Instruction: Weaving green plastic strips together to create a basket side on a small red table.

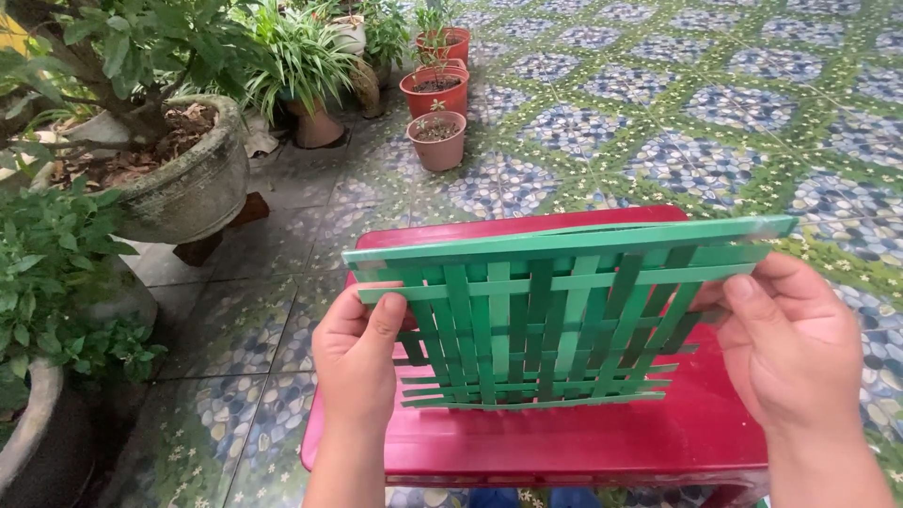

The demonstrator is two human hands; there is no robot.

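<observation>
A flat mat woven from green plastic strips (546, 320) is held upright above a red plastic stool top (602, 437), its lower edge near the red surface; whether it touches cannot be told. The left hand (356, 362) is closed on the mat's left edge, thumb pressed on the front face over a crosswise strip. The right hand (785, 343) is closed on the right edge, where the long strip ends project, thumb laid across the front.

The mat is judged light and thin, springy rather than stiff, so it is likely to bow if squeezed from both sides. The strips look smooth and may slide against one another, since the weave appears loose toward the upper and right margins. Hold is best taken at the side edges where strips cross, with thumb and fingers pinching both faces, not at the free ends.

Beyond the stool, terracotta flower pots (437, 113) and a mossy stone planter (188, 179) stand on a patterned tiled floor (715, 122).
</observation>
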